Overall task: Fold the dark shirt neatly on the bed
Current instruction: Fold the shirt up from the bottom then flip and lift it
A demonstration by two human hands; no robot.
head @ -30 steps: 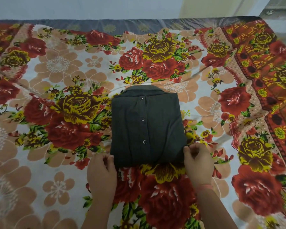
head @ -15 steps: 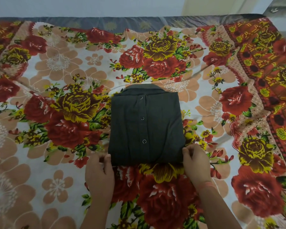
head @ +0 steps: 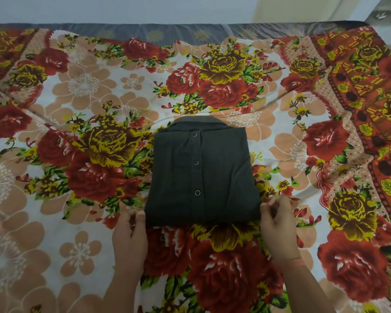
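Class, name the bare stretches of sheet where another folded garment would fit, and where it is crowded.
Free: floral bedsheet left of the folded dark buttoned shirt, beyond its collar toward the far edge, and to its right. Crowded: its near edge, where left hand and right hand hold the corners.

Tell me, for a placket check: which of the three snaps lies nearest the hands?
The lowest snap, by the shirt's near edge; the others sit nearer the collar.
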